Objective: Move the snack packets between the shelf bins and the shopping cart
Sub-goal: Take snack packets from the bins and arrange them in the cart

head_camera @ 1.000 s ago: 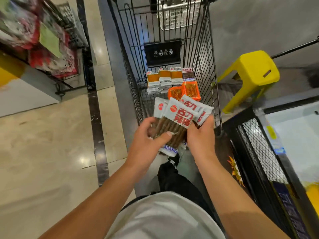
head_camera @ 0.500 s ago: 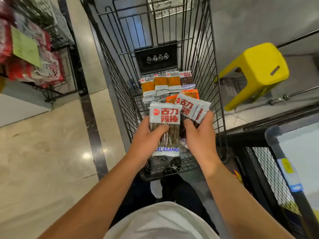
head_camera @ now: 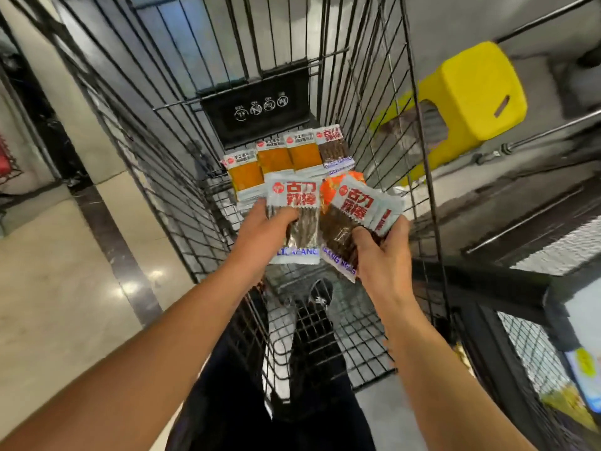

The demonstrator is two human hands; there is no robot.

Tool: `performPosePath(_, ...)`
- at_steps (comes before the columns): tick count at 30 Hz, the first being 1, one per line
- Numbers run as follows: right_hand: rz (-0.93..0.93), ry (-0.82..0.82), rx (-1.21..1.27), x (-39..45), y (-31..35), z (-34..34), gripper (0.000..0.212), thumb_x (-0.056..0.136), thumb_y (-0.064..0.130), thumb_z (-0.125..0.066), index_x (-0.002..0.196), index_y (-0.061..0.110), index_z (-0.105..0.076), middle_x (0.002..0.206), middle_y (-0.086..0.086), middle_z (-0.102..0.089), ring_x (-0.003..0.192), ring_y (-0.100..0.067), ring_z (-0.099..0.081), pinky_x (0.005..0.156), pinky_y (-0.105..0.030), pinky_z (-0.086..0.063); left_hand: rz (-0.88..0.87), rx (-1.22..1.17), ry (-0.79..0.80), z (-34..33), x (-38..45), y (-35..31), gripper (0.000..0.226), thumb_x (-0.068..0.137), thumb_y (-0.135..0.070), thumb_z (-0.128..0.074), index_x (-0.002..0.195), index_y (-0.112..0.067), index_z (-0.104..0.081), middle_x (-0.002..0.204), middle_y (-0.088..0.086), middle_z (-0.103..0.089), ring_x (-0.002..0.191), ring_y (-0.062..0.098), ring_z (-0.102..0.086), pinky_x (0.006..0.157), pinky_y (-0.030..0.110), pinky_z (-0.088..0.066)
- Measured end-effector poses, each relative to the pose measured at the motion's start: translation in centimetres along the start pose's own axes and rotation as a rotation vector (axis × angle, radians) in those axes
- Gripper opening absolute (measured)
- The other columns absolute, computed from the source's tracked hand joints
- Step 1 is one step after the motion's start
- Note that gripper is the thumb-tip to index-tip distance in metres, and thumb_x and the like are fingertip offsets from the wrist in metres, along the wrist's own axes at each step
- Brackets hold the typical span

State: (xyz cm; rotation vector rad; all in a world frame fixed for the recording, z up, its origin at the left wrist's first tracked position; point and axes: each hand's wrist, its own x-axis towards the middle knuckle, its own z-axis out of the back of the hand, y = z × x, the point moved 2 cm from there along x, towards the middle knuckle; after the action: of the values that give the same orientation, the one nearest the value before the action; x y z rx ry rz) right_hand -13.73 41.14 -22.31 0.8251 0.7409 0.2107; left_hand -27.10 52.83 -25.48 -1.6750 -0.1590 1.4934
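1. The left hand (head_camera: 260, 231) grips a single snack packet (head_camera: 294, 222), thumb curled over its front, holding it over the shopping cart (head_camera: 182, 177).
2. The right hand (head_camera: 382, 252) pinches a fanned bunch of packets (head_camera: 353, 219), just right of the single one.
3. At the far end of the cart floor lies a row of packets (head_camera: 286, 161): three orange, one brown at the right.
4. An orange packet (head_camera: 328, 193) shows between the held ones.
5. A yellow stool (head_camera: 471, 92) stands on the floor beyond the cart's right side.
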Motion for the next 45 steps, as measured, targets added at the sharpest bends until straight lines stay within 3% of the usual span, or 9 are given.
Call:
performPosePath(7, -0.064, -0.022, -0.017, 7.5, -3.7, -0.5, 0.036, 0.097, 0.012, -0.059, 0.125, 0.029, -0.044, 0.108, 0.012, -0.063, 0.098, -0.010, -0.062, 0.080, -0.029, -0.048, 0.029, -0.057, -0.098, -4.6, 11.9, -1.1, 0.014, 0.096, -0.019, -0.049, 0.104, -0.029, -0.056, 0.091, -0.019, -0.056, 0.086, 0.005, -0.056, 0.066, 0.024, -0.037)
performPosePath(10, -0.062, 0.010, -0.011, 9.5, -5.0, -0.3, 0.039, 0.097, 0.011, -0.059, 0.122, 0.036, -0.042, 0.104, 0.021, -0.061, 0.092, 0.010, -0.060, 0.072, -0.016, -0.048, 0.031, -0.025, -0.143, -6.7, 16.2, -2.0, 0.010, 0.090, -0.021, -0.054, 0.098, -0.019, -0.059, 0.087, -0.007, -0.062, 0.084, 0.016, -0.061, 0.066, 0.027, -0.044)
performPosePath(12, -0.064, 0.040, -0.004, 10.6, -5.9, -0.2, 0.042, 0.097, 0.012, -0.059, 0.125, 0.037, -0.043, 0.108, 0.021, -0.062, 0.093, 0.014, -0.060, 0.075, -0.014, -0.049, 0.023, -0.009, -0.156, -8.1, 19.1, -2.1, 0.035, 0.071, -0.035, -0.061, 0.099, -0.015, -0.063, 0.092, 0.000, -0.069, 0.090, 0.021, -0.065, 0.081, 0.034, -0.054)
performPosePath(20, 0.022, 0.076, 0.029, 13.2, -7.9, -0.3, 0.045, 0.097, 0.014, -0.059, 0.135, 0.028, -0.042, 0.113, 0.016, -0.066, 0.103, 0.005, -0.063, 0.092, -0.030, -0.055, -0.047, 0.195, -0.233, -12.5, 27.1, -4.0, 0.041, 0.084, -0.035, -0.061, 0.119, -0.014, -0.067, 0.115, 0.004, -0.069, 0.105, 0.026, -0.063, 0.097, 0.040, -0.051)
performPosePath(25, -0.010, 0.075, 0.096, 14.1, -9.0, -1.6, 0.050, 0.093, 0.015, -0.062, 0.137, 0.028, -0.042, 0.117, 0.006, -0.068, 0.109, -0.011, -0.066, 0.097, -0.045, -0.055, -0.007, 0.172, -0.223, -13.5, 33.0, -1.5, 0.056, 0.046, -0.042, -0.071, 0.097, -0.018, -0.071, 0.098, 0.003, -0.076, 0.090, 0.026, -0.073, 0.086, 0.043, -0.059)
performPosePath(31, -0.039, 0.049, 0.068, 14.4, -8.8, -2.0, 0.057, 0.082, 0.032, -0.060, 0.133, 0.049, -0.040, 0.124, 0.007, -0.064, 0.117, -0.018, -0.062, 0.099, -0.050, -0.053, 0.052, 0.233, -0.158, -13.7, 30.1, -3.6, 0.018, 0.080, -0.018, -0.079, 0.091, -0.013, -0.067, 0.098, 0.009, -0.074, 0.082, 0.023, -0.071, 0.069, 0.028, -0.055)
performPosePath(35, -0.019, 0.056, 0.084, 14.9, -9.1, -1.6, 0.053, 0.091, 0.019, -0.064, 0.133, 0.043, -0.043, 0.118, 0.011, -0.065, 0.113, -0.012, -0.063, 0.099, -0.044, -0.052, 0.022, 0.375, -0.190, -13.3, 31.0, -3.1, 0.034, 0.073, -0.028, -0.084, 0.101, -0.014, -0.071, 0.099, 0.006, -0.074, 0.086, 0.025, -0.072, 0.079, 0.039, -0.061)
performPosePath(38, -0.043, 0.098, 0.145, 15.0, -9.0, -1.6, 0.055, 0.094, 0.008, -0.063, 0.127, 0.048, -0.042, 0.113, 0.018, -0.063, 0.105, 0.003, -0.064, 0.090, -0.026, -0.052, -0.028, 0.496, -0.235, -13.3, 30.1, -3.8, 0.047, 0.077, -0.033, -0.084, 0.114, -0.011, -0.066, 0.108, 0.002, -0.069, 0.096, 0.020, -0.068, 0.084, 0.030, -0.056)
performPosePath(45, -0.100, 0.155, 0.182, 14.7, -8.5, -1.2, 0.056, 0.096, 0.006, -0.060, 0.141, 0.033, -0.039, 0.125, 0.002, -0.065, 0.111, -0.010, -0.065, 0.098, -0.042, -0.056, -0.141, 0.621, -0.246, -13.1, 28.8, -3.9, 0.036, 0.088, -0.029, -0.073, 0.117, -0.011, -0.061, 0.108, 0.001, -0.066, 0.100, 0.018, -0.062, 0.080, 0.028, -0.048)
